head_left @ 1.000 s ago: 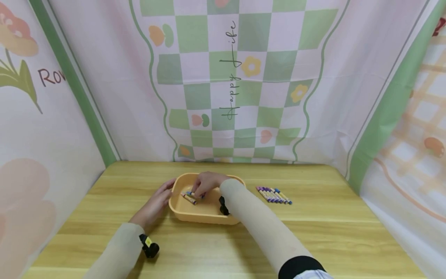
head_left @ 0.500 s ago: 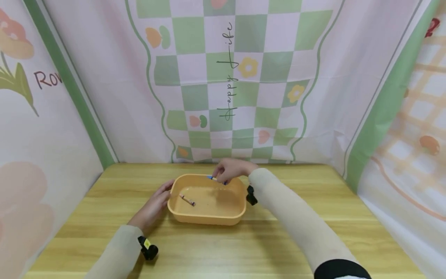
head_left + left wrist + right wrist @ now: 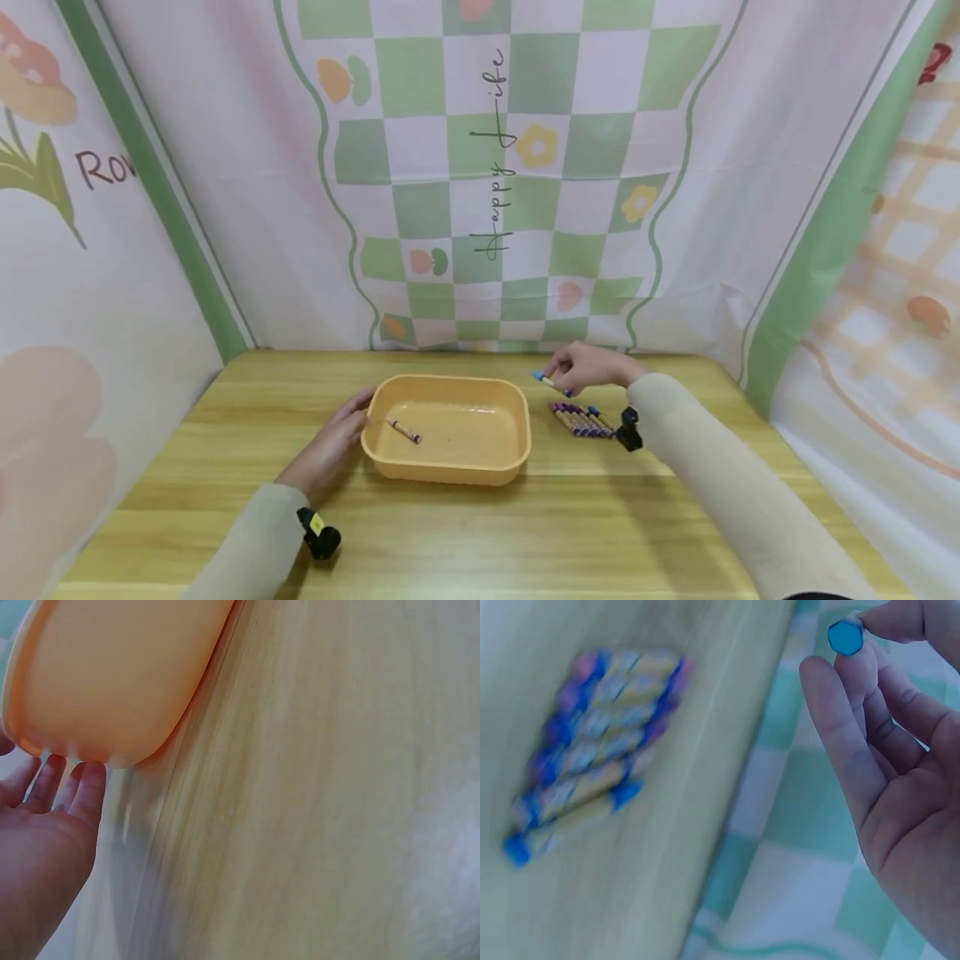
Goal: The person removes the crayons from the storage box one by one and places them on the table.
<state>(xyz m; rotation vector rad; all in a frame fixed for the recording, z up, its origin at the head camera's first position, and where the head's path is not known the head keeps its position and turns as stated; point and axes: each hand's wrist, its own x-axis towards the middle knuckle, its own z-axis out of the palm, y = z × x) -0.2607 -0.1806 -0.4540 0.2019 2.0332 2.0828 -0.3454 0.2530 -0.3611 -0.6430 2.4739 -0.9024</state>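
My right hand (image 3: 592,367) pinches a light-blue crayon (image 3: 540,377) between thumb and fingers, above the table and right of the tub. In the right wrist view the blue end of this crayon (image 3: 846,637) faces the camera. Below that hand lies a slanted row of crayons (image 3: 581,420), side by side, with purple and blue ends. The fingers of my left hand (image 3: 339,433) rest against the left end of a yellow-orange plastic tub (image 3: 450,469). The left wrist view shows those fingertips extended along the tub's wall (image 3: 120,682). A single dark-ended crayon (image 3: 404,431) lies inside the tub.
The wooden table (image 3: 465,542) ends at a hanging checkered cloth (image 3: 480,283) at the back. Printed cloths also hang on both sides. A black wrist camera (image 3: 319,535) sits on the left sleeve, another camera (image 3: 628,429) on the right.
My right hand has lifted the blue crayon out of the tub and carried it right, over to the row. One crayon stays in the tub. My left hand has kept its place.
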